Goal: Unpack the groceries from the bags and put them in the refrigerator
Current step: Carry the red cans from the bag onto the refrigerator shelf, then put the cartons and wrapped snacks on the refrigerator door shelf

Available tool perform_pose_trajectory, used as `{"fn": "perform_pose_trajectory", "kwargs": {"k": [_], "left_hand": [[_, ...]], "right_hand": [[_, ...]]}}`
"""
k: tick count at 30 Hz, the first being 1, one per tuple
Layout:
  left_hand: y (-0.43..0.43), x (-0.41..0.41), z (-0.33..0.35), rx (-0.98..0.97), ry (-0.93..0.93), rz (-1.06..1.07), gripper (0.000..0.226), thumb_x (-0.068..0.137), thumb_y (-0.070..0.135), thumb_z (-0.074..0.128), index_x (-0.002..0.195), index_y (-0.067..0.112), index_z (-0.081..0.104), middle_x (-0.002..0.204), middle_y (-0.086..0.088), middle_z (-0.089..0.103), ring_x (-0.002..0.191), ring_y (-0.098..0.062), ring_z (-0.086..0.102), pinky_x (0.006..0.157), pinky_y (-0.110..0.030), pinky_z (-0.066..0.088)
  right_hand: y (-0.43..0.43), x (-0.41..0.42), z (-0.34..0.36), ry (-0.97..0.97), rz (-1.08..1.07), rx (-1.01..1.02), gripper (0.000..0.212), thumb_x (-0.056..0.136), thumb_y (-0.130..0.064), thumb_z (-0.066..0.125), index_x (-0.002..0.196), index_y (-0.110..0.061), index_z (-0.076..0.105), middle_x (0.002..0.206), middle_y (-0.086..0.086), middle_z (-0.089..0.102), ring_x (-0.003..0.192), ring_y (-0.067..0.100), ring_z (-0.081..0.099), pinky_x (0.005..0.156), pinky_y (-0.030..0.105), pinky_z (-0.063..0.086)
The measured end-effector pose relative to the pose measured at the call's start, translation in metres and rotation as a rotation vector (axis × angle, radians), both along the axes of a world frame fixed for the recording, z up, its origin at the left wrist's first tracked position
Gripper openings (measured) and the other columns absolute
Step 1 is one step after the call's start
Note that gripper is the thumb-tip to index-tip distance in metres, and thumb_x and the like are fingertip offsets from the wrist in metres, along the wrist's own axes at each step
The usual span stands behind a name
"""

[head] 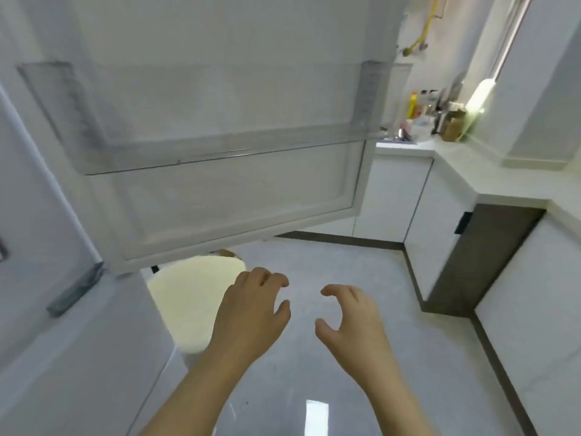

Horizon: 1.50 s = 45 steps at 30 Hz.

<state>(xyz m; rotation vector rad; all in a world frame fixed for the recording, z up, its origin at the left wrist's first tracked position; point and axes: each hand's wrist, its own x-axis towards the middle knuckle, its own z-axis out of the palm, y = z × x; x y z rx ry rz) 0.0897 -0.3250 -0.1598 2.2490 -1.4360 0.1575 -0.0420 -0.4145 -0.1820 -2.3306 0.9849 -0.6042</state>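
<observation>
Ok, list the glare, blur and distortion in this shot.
Head view: glare patch on the floor near the bottom edge; far bottles smeared by blur; fridge door edges bowed by the wide lens; left hand and right hand clearest.

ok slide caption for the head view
Left hand and right hand hover empty over the floor by the open refrigerator door.

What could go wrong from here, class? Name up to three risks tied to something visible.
The refrigerator door stands open while the left hand and right hand hold nothing: cold may escape.
The door's lower edge overhangs the pale round object; reaching there could bump an arm.
The glossy floor might be slippery.
</observation>
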Motion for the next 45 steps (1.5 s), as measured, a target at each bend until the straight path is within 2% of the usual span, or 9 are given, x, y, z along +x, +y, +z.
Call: {"fn": "perform_pose_trajectory", "kwargs": {"k": [3, 6, 7, 11, 16, 24, 30, 39, 45], "left_hand": [[-0.054, -0.045, -0.009, 0.056, 0.008, -0.112, 0.035, 0.092, 0.035, 0.049, 0.127, 0.029, 0.050, 0.127, 0.009, 0.048, 0.116, -0.012, 0.044, 0.093, -0.023, 0.037], [-0.104, -0.088, -0.021, 0.111, -0.003, -0.234, 0.029, 0.078, 0.025, 0.068, 0.106, 0.021, 0.065, 0.103, 0.001, 0.062, 0.096, -0.024, 0.060, 0.075, -0.034, 0.048], [-0.125, -0.110, -0.025, 0.101, -0.021, -0.276, 0.028, 0.076, 0.024, 0.070, 0.103, 0.020, 0.066, 0.099, 0.000, 0.063, 0.093, -0.025, 0.061, 0.073, -0.035, 0.048], [-0.188, -0.194, -0.033, 0.140, -0.044, -0.453, 0.037, 0.093, 0.034, 0.047, 0.129, 0.027, 0.047, 0.129, 0.007, 0.046, 0.122, -0.014, 0.040, 0.097, -0.026, 0.032], [-0.251, -0.293, -0.046, 0.184, -0.053, -0.643, 0.039, 0.095, 0.037, 0.044, 0.132, 0.030, 0.041, 0.136, 0.008, 0.039, 0.126, -0.014, 0.035, 0.103, -0.026, 0.031], [-0.313, -0.427, -0.055, 0.196, -0.142, -1.001, 0.041, 0.095, 0.033, 0.042, 0.135, 0.028, 0.038, 0.139, 0.008, 0.036, 0.128, -0.017, 0.032, 0.103, -0.029, 0.026], [-0.364, -0.509, -0.054, 0.180, -0.167, -1.225, 0.042, 0.095, 0.035, 0.042, 0.136, 0.027, 0.037, 0.140, 0.007, 0.036, 0.128, -0.018, 0.033, 0.104, -0.029, 0.027], [-0.452, -0.610, -0.043, 0.122, -0.158, -1.467, 0.042, 0.094, 0.033, 0.043, 0.136, 0.027, 0.039, 0.140, 0.007, 0.037, 0.129, -0.017, 0.033, 0.103, -0.030, 0.028], [-0.481, -0.671, -0.047, 0.077, -0.197, -1.581, 0.042, 0.092, 0.033, 0.046, 0.133, 0.026, 0.042, 0.136, 0.007, 0.040, 0.126, -0.018, 0.036, 0.100, -0.030, 0.030]], "right_hand": [[-0.036, -0.058, -0.009, 0.058, -0.130, 0.017, 0.045, 0.087, -0.030, 0.055, 0.130, -0.033, 0.042, 0.133, -0.016, 0.040, 0.125, 0.007, 0.033, 0.104, 0.023, 0.030], [-0.067, -0.113, -0.013, 0.107, -0.241, 0.048, 0.049, 0.087, -0.028, 0.054, 0.134, -0.033, 0.039, 0.137, -0.014, 0.038, 0.127, 0.009, 0.031, 0.106, 0.025, 0.030], [-0.080, -0.138, -0.015, 0.124, -0.288, 0.052, 0.050, 0.087, -0.028, 0.054, 0.134, -0.032, 0.039, 0.138, -0.013, 0.037, 0.127, 0.009, 0.031, 0.106, 0.026, 0.030], [-0.119, -0.223, -0.021, 0.197, -0.441, 0.067, 0.054, 0.086, -0.031, 0.053, 0.137, -0.033, 0.035, 0.142, -0.011, 0.034, 0.129, 0.012, 0.030, 0.106, 0.027, 0.030], [-0.147, -0.323, -0.023, 0.289, -0.644, 0.102, 0.060, 0.086, -0.034, 0.051, 0.141, -0.032, 0.028, 0.145, -0.008, 0.030, 0.131, 0.017, 0.028, 0.109, 0.031, 0.026], [-0.156, -0.443, -0.031, 0.332, -0.981, 0.197, 0.060, 0.087, -0.038, 0.049, 0.142, -0.033, 0.025, 0.149, -0.005, 0.024, 0.136, 0.018, 0.021, 0.110, 0.033, 0.021], [-0.174, -0.510, -0.027, 0.327, -1.207, 0.228, 0.060, 0.087, -0.040, 0.049, 0.142, -0.033, 0.025, 0.149, -0.006, 0.025, 0.135, 0.019, 0.024, 0.110, 0.033, 0.023], [-0.228, -0.583, -0.016, 0.309, -1.473, 0.233, 0.059, 0.088, -0.039, 0.050, 0.142, -0.033, 0.026, 0.147, -0.007, 0.027, 0.133, 0.018, 0.025, 0.107, 0.031, 0.026], [-0.246, -0.624, -0.018, 0.292, -1.599, 0.260, 0.059, 0.087, -0.041, 0.050, 0.141, -0.034, 0.027, 0.147, -0.008, 0.028, 0.133, 0.019, 0.025, 0.106, 0.030, 0.026]]}}
